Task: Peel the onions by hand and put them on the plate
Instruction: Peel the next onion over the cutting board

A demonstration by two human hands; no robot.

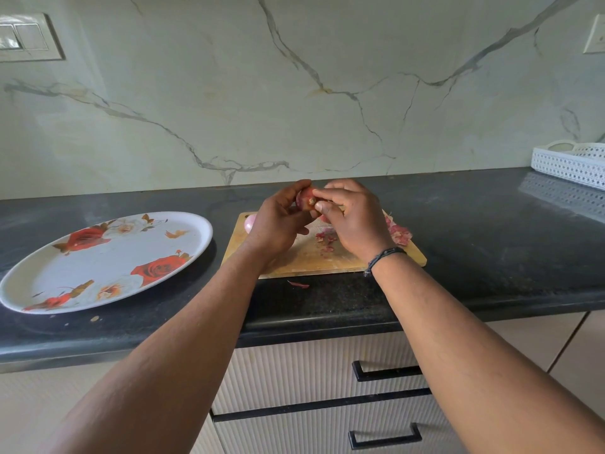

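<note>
One onion [305,198] is gripped above the cutting board [307,253] by the left hand [278,221] and picked at by the right hand [352,214], while the plate [98,263] is left bare, so most peeling remains.

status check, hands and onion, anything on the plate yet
Left hand grips onion above cutting board; right hand pinches skin at its tip. Plate bare, no onions. Peel scraps on board; nothing blocking.
</note>
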